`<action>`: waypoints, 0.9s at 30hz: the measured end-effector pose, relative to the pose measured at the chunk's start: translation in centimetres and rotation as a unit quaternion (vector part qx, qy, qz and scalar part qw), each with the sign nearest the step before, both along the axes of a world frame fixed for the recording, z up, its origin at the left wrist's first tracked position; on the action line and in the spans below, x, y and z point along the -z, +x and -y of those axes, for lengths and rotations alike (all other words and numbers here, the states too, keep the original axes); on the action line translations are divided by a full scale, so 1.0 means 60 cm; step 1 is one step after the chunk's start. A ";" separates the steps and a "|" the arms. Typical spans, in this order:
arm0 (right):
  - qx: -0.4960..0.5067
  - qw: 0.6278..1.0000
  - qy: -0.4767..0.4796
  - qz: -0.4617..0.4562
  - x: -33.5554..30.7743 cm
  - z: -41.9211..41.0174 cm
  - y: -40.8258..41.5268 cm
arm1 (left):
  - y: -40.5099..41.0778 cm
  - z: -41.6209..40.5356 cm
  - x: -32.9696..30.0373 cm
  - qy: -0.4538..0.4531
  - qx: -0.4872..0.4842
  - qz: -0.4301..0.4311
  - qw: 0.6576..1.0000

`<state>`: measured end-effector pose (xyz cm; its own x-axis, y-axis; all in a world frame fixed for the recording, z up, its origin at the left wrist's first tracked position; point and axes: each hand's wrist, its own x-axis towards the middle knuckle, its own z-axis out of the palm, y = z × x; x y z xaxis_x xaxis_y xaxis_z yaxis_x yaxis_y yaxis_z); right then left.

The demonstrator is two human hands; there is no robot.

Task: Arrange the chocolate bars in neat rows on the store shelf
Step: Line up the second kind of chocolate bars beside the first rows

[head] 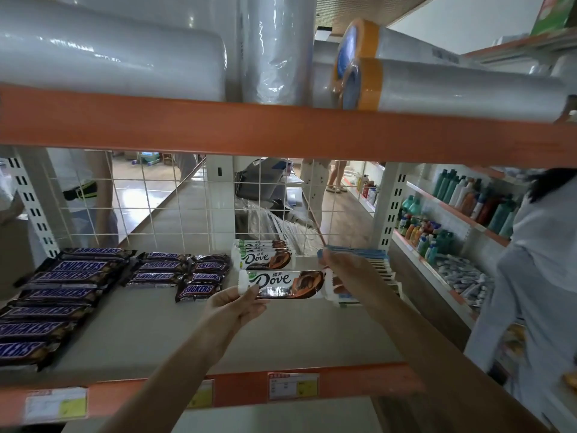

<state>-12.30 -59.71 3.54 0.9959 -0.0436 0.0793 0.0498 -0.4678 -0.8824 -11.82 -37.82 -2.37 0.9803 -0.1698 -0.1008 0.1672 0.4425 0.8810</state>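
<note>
- Store aisle, grey shelf board (pixel 281 335) with orange front rail (pixel 359 381) carrying paper price tags (pixel 293 385); white wire grid (pixel 175 198) at the back.
- Left hand (pixel 232 306): thumb and fingers pinch the left end of a white-and-brown Dove chocolate bar (pixel 282 284), held level just above the board.
- Right hand (pixel 340 270): reaches past that bar's right end, fingers on a row of blue-and-white wrapped bars (pixel 374 260) standing on edge at the shelf's right. Whether the fingers grasp one or only rest there, cannot tell.
- Just behind the held bar: short row of matching Dove bars (pixel 265 253), stacked front to back toward the grid.
- Left of those: dark brown Snickers bars with blue lettering, two short columns (pixel 178 271) mid-shelf, a longer column (pixel 56 304) at far left running to the front edge.
- Upper shelf: large white plastic film rolls (pixel 125 57), two with orange-and-blue ends (pixel 359 73).
- Right: person in a white top (pixel 537 276), and neighbouring shelves of coloured bottles (pixel 462 207).
</note>
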 end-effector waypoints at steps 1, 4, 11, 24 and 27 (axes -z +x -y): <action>-0.016 0.999 -0.035 -0.009 0.000 -0.003 0.000 | -0.003 0.002 -0.003 0.004 -0.004 0.002 1.000; -0.026 0.995 -0.092 0.008 0.015 -0.006 0.009 | -0.006 0.001 -0.004 0.005 -0.012 0.007 1.000; -0.038 0.996 -0.059 0.046 0.015 -0.016 0.015 | -0.008 -0.018 -0.002 0.012 -0.024 -0.015 1.000; 0.022 0.998 -0.030 0.042 0.058 -0.033 0.053 | 0.021 -0.038 0.010 0.261 -0.080 0.084 0.958; 0.034 0.997 -0.038 0.065 0.066 -0.037 0.070 | 0.044 -0.047 0.014 0.322 -0.076 0.093 0.939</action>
